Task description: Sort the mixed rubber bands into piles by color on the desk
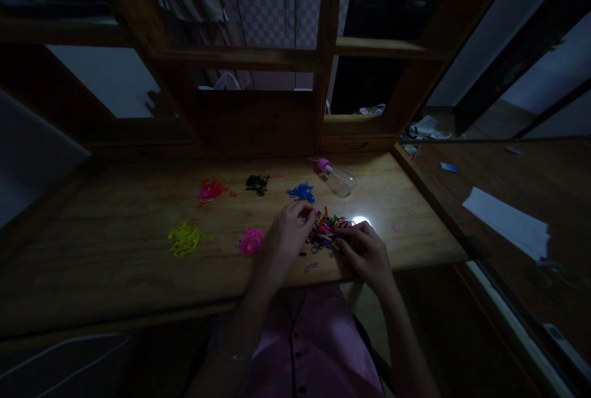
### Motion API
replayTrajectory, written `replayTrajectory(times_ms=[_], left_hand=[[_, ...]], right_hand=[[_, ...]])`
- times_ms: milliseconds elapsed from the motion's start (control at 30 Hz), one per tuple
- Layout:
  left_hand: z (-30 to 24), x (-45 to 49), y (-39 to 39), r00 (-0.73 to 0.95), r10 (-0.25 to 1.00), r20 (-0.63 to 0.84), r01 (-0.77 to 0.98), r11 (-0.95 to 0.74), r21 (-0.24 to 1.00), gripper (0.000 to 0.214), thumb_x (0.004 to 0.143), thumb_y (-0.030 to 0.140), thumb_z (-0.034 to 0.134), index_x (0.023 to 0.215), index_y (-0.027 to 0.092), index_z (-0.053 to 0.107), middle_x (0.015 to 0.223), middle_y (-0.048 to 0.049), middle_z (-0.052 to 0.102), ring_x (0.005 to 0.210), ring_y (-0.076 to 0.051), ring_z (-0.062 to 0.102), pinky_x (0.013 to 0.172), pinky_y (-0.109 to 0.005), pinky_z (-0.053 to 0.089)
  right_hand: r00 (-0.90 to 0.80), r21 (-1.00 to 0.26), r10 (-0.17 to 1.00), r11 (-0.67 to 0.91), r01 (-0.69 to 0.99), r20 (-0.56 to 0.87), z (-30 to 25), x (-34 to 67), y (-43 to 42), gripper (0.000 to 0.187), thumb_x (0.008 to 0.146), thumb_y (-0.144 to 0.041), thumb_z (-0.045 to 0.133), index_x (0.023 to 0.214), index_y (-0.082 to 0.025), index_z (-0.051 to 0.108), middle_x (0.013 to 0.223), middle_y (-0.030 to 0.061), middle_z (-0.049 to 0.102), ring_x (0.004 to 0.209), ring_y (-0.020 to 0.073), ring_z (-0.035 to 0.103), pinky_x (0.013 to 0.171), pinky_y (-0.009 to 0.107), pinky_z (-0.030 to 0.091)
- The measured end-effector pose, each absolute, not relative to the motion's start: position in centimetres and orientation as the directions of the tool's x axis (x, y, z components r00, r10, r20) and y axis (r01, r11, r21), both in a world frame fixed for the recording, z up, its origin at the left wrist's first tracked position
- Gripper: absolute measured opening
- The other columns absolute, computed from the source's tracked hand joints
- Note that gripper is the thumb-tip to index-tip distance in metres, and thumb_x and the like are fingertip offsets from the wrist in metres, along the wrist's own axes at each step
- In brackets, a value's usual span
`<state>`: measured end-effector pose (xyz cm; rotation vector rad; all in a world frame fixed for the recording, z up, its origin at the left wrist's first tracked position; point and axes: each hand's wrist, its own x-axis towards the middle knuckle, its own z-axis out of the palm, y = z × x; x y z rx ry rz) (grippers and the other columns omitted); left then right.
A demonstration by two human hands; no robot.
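Note:
A mixed pile of small, thin loops that look like rubber bands (329, 226) lies on the wooden table in red, yellow, blue, black and pink. My left hand (290, 229) is at the pile's left edge, thumb and forefinger curled together. At the right edge, my right hand (367, 252) has its fingertips pinched in among the bands. What either pinch holds is too small and dark to make out. Separate heaps lie around: blue bands (301, 192), black bands (257, 184), red bands (211, 191), yellow bands (185, 238) and pink bands (250, 241).
Behind the mixed pile, a clear bottle with a pink cap (339, 181) lies on its side. A wooden shelf frame (258, 124) rises at the table's back. To the right, white paper (506, 222) and a small blue packet (448, 167) rest on another brown surface.

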<state>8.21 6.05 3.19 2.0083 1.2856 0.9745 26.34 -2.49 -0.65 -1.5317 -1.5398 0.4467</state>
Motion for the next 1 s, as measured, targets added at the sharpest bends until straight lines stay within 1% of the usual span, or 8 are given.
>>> replayTrajectory(times_ms=[133, 300, 400, 567, 667, 800, 900, 1000], left_hand=[[2.9, 7.6, 6.2, 0.276, 0.941, 0.197, 0.479, -0.312, 0.82, 0.012, 0.09, 0.027, 0.054, 0.087, 0.022, 0.064, 0.086, 0.0002, 0.071, 0.081, -0.015, 0.066, 0.073, -0.025, 0.048], [2.2, 7.4, 6.3, 0.392, 0.909, 0.143, 0.424, -0.317, 0.848, 0.008, 0.087, 0.02, 0.057, 0.086, 0.019, 0.065, 0.084, -0.0011, 0.069, 0.078, -0.015, 0.066, 0.069, -0.024, 0.05], [2.2, 7.7, 6.1, 0.464, 0.871, 0.16, 0.434, -0.381, 0.816, 0.009, 0.085, 0.015, 0.058, 0.087, 0.019, 0.067, 0.091, -0.003, 0.069, 0.086, -0.017, 0.065, 0.076, -0.027, 0.051], [2.3, 8.4, 5.8, 0.534, 0.814, 0.228, 0.455, -0.504, 0.734, 0.017, 0.089, 0.015, 0.056, 0.098, 0.022, 0.068, 0.102, -0.0042, 0.066, 0.099, -0.018, 0.06, 0.091, -0.032, 0.047], [2.1, 8.6, 5.7, 0.563, 0.788, 0.248, 0.483, -0.558, 0.675, 0.02, 0.09, 0.015, 0.054, 0.102, 0.022, 0.068, 0.101, -0.0047, 0.065, 0.098, -0.019, 0.058, 0.092, -0.034, 0.046], [1.8, 8.6, 5.7, 0.603, 0.764, 0.23, 0.525, -0.597, 0.607, 0.02, 0.091, 0.019, 0.054, 0.104, 0.022, 0.069, 0.096, -0.0051, 0.061, 0.097, -0.02, 0.056, 0.09, -0.034, 0.046], [1.7, 8.5, 5.6, 0.595, 0.771, 0.227, 0.555, -0.598, 0.578, 0.017, 0.091, 0.022, 0.055, 0.101, 0.022, 0.069, 0.095, -0.0052, 0.06, 0.097, -0.02, 0.055, 0.09, -0.034, 0.045], [1.7, 8.4, 5.5, 0.587, 0.777, 0.228, 0.568, -0.595, 0.569, 0.013, 0.09, 0.021, 0.056, 0.096, 0.021, 0.068, 0.096, -0.0046, 0.059, 0.098, -0.02, 0.054, 0.09, -0.034, 0.044]], right_hand=[[0.177, -0.793, 0.928, 0.168, 0.586, 0.328, -0.8, 26.5, -2.3, 0.015, 0.087, -0.029, 0.062, 0.097, -0.026, 0.073, 0.09, 0.0045, 0.059, 0.082, 0.0184, 0.059, 0.069, 0.029, 0.049], [0.207, -0.831, 0.92, 0.183, 0.525, 0.334, -0.3, 27.0, -2.2, 0.013, 0.086, -0.031, 0.063, 0.091, -0.023, 0.072, 0.092, 0.0047, 0.062, 0.083, 0.0181, 0.06, 0.07, 0.028, 0.048], [0.289, -0.882, 0.907, 0.156, 0.445, 0.306, -0.3, 27.2, -2.4, 0.015, 0.085, -0.034, 0.064, 0.09, -0.021, 0.071, 0.092, 0.0047, 0.065, 0.082, 0.018, 0.061, 0.069, 0.028, 0.048], [0.411, -0.964, 0.9, 0.036, 0.265, 0.146, -0.7, 27.2, -2.5, 0.024, 0.083, -0.039, 0.067, 0.096, -0.019, 0.069, 0.072, 0.0009, 0.065, 0.058, 0.0138, 0.057, 0.052, 0.024, 0.044], [0.436, -0.971, 0.888, 0.044, 0.235, 0.146, -0.5, 27.0, -2.5, 0.024, 0.082, -0.04, 0.069, 0.095, -0.019, 0.069, 0.069, 0.0005, 0.066, 0.057, 0.0136, 0.057, 0.051, 0.024, 0.044], [0.439, -0.973, 0.886, 0.053, 0.225, 0.15, -0.2, 27.0, -2.5, 0.026, 0.082, -0.04, 0.068, 0.098, -0.02, 0.07, 0.079, 0.0032, 0.069, 0.066, 0.016, 0.061, 0.056, 0.025, 0.047], [0.435, -0.973, 0.888, 0.048, 0.227, 0.146, -0.2, 27.1, -2.5, 0.026, 0.083, -0.039, 0.067, 0.099, -0.02, 0.07, 0.083, 0.0036, 0.069, 0.069, 0.0163, 0.062, 0.059, 0.026, 0.048], [0.424, -0.979, 0.896, 0.048, 0.2, 0.131, -0.4, 27.3, -2.6, 0.027, 0.085, -0.039, 0.065, 0.103, -0.02, 0.069, 0.082, 0.0029, 0.068, 0.065, 0.0149, 0.06, 0.057, 0.025, 0.047]])
